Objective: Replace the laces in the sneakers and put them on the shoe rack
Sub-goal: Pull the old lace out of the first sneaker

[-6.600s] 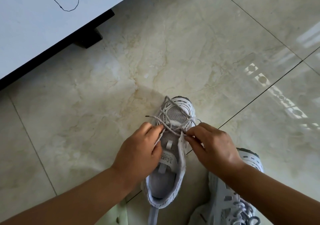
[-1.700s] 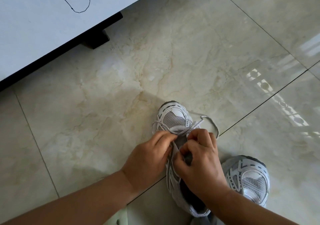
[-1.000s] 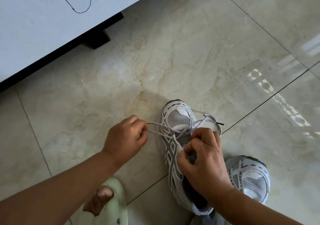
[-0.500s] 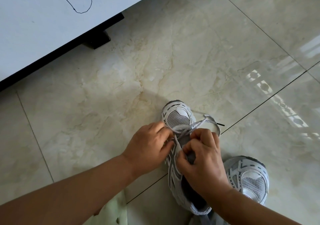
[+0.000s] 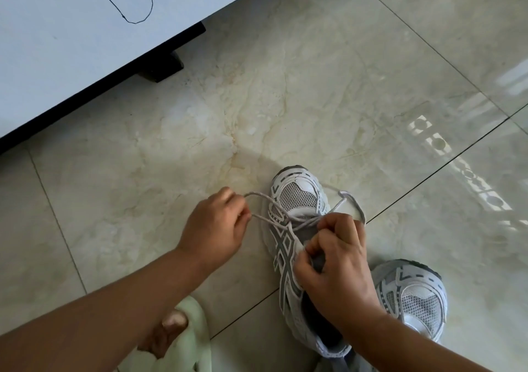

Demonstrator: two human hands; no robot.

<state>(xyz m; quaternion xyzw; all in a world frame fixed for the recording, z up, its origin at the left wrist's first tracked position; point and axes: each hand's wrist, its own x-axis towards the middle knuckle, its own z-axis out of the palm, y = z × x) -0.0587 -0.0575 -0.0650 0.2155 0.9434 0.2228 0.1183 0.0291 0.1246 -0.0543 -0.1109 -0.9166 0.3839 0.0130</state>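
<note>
Pinching two strands of the pale grey shoelace (image 5: 261, 217), the left hand (image 5: 215, 226) draws them out sideways from the white-and-grey mesh sneaker (image 5: 294, 228) standing on the glossy beige marble floor (image 5: 285, 100). The right hand (image 5: 340, 268) has its grip closed on the sneaker's tongue area and laces; a lace loop shows just beyond its knuckles. A second matching sneaker (image 5: 414, 297) sits just beside it on the right. Near the left forearm, a foot rests in a pale green slipper (image 5: 188, 340).
</note>
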